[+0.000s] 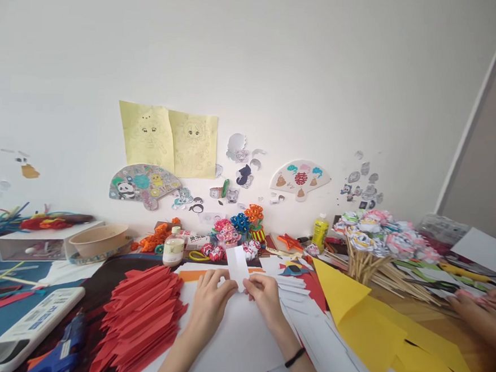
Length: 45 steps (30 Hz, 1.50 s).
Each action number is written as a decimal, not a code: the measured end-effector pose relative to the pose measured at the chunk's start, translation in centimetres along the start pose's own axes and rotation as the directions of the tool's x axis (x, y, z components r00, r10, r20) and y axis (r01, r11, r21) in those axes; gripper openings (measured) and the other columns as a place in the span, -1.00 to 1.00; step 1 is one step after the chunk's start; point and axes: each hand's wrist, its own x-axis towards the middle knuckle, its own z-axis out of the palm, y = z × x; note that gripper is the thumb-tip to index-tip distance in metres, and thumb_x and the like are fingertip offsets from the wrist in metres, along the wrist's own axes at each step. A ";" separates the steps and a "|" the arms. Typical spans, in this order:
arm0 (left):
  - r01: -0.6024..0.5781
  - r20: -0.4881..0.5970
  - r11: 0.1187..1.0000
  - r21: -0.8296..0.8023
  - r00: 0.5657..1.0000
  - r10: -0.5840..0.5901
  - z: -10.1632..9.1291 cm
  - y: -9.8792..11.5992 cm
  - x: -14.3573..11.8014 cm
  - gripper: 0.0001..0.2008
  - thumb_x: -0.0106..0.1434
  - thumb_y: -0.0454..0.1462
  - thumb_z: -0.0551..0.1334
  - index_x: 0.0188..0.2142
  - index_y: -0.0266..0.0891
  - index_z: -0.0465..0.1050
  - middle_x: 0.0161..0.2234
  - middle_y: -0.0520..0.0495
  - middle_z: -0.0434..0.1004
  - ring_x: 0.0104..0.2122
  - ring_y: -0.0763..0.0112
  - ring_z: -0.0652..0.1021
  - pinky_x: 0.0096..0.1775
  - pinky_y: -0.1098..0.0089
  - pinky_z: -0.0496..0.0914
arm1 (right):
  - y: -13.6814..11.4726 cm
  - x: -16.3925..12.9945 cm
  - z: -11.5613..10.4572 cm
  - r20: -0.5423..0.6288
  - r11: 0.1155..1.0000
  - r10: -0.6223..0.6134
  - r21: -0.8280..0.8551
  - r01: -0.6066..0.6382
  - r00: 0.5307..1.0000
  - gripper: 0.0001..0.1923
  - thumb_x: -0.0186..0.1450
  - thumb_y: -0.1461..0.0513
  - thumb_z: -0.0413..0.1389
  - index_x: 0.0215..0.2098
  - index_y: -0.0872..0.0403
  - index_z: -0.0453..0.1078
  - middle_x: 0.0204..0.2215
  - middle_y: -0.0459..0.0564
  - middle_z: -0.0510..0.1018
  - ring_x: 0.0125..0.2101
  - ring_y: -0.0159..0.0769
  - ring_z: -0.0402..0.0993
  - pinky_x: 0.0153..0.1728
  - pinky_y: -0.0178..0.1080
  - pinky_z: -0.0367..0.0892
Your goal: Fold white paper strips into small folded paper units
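Note:
Between my two hands, a narrow strip of white paper (237,263) stands up, with a crease line running along it. My left hand (215,290) pinches its lower left edge between thumb and fingers. At the lower right edge, my right hand (262,296) grips the same strip with thumb and forefinger. Beneath both hands lies a large sheet of white paper (237,344). A thick pile of folded red paper strips (141,314) rests to the left of my left hand. White paper strips (294,288) lie just beyond my right hand.
Yellow paper sheets (369,330) spread on the right, near bundled paper flowers on sticks (367,245). A co-worker's hand (481,313) is at the far right. A blue glue gun (67,343), a white device (29,329) and a bottle (173,247) stand or lie left.

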 end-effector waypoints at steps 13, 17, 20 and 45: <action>0.369 0.057 0.783 -0.502 0.917 -0.396 1.2 -0.2 0.2 -0.89 0.28 -0.21 0.08 -0.26 -0.18 0.29 -0.34 -0.02 0.44 -0.36 0.33 0.45 -0.29 0.34 0.30 | 0.2 -0.6 1.2 0.117 0.983 0.019 0.181 -0.040 0.993 -0.67 0.10 0.06 0.24 -0.46 0.22 0.50 -0.59 0.05 0.53 -0.58 -0.27 0.47 -0.51 -0.29 0.34; 0.358 0.015 0.743 -0.566 0.905 -0.425 1.2 0.0 0.2 -0.77 0.25 -0.22 0.11 -0.10 -0.17 0.21 -0.33 -0.01 0.47 -0.37 0.35 0.46 -0.30 0.37 0.30 | 0.2 -0.6 1.3 0.161 0.979 0.035 0.195 -0.066 0.986 -0.65 0.09 0.05 0.25 -0.41 0.21 0.51 -0.55 0.04 0.54 -0.57 -0.28 0.48 -0.52 -0.30 0.34; 0.363 0.015 0.730 -0.579 0.900 -0.436 1.2 0.2 0.2 -0.68 0.25 -0.22 0.11 -0.02 -0.16 0.13 -0.35 0.01 0.50 -0.40 0.37 0.45 -0.30 0.37 0.30 | 0.6 -0.4 1.3 0.175 0.978 0.038 0.195 -0.072 0.984 -0.63 0.08 0.04 0.26 -0.35 0.21 0.51 -0.50 0.06 0.55 -0.58 -0.30 0.46 -0.54 -0.30 0.34; 0.386 0.077 0.624 -0.679 0.883 -0.463 0.9 -0.2 0.5 -0.65 0.21 -0.14 0.18 -0.06 -0.20 0.20 -0.53 0.12 0.42 -0.53 0.45 0.40 -0.40 0.45 0.27 | 0.6 -0.7 1.2 0.259 0.960 0.045 0.257 -0.113 0.965 -0.64 0.12 0.03 0.23 -0.48 0.22 0.49 -0.58 0.01 0.51 -0.59 -0.36 0.41 -0.52 -0.32 0.31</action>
